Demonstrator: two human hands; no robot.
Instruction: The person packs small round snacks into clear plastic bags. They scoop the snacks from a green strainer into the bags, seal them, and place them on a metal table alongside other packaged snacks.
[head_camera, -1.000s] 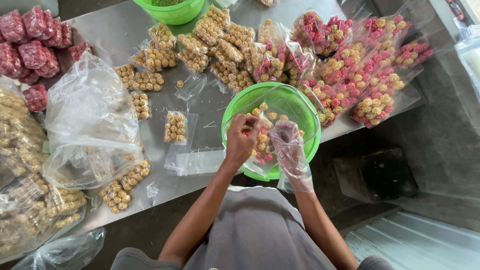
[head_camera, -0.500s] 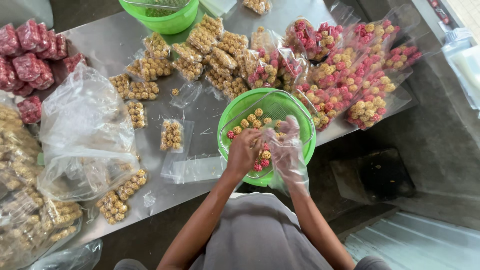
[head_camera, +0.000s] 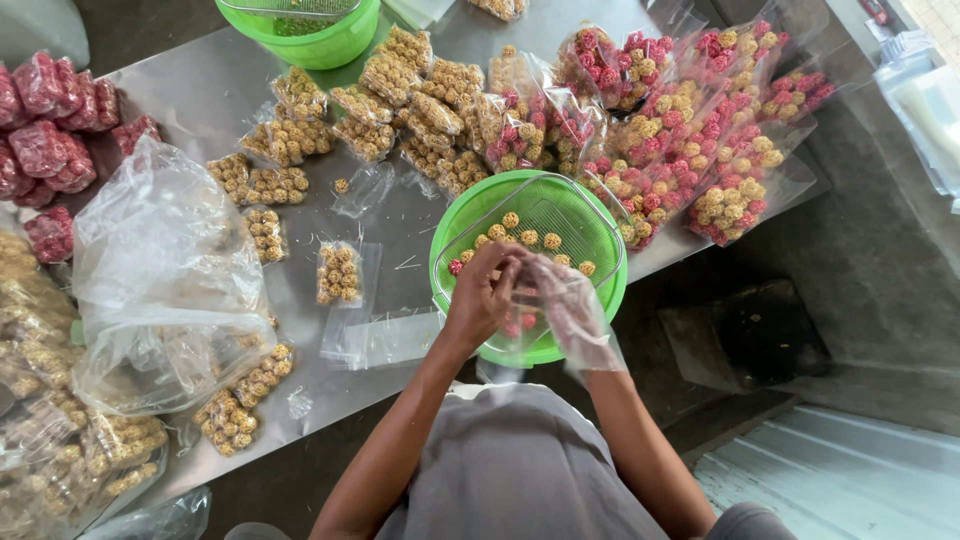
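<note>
Over the round green plastic basin (head_camera: 470, 215) at the steel worktop's (head_camera: 200, 95) near edge, our bare left hand (head_camera: 485, 295) and plastic-gloved right hand (head_camera: 570, 310) pinch a thin clear plastic pouch (head_camera: 520, 325); it looks light, limp and slippery, best gripped at its mouth.

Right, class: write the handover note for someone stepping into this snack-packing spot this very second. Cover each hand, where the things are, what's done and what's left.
Left hand: bare, over the green basin, pinching the mouth of a small clear bag.
Right hand: in a clear plastic glove, at the same bag.
Loose yellow and red balls lie in the basin.
Done: filled packets piled on the metal table beyond the basin.
Left: the loose balls in the basin; flat empty bags lie to its left.
</note>
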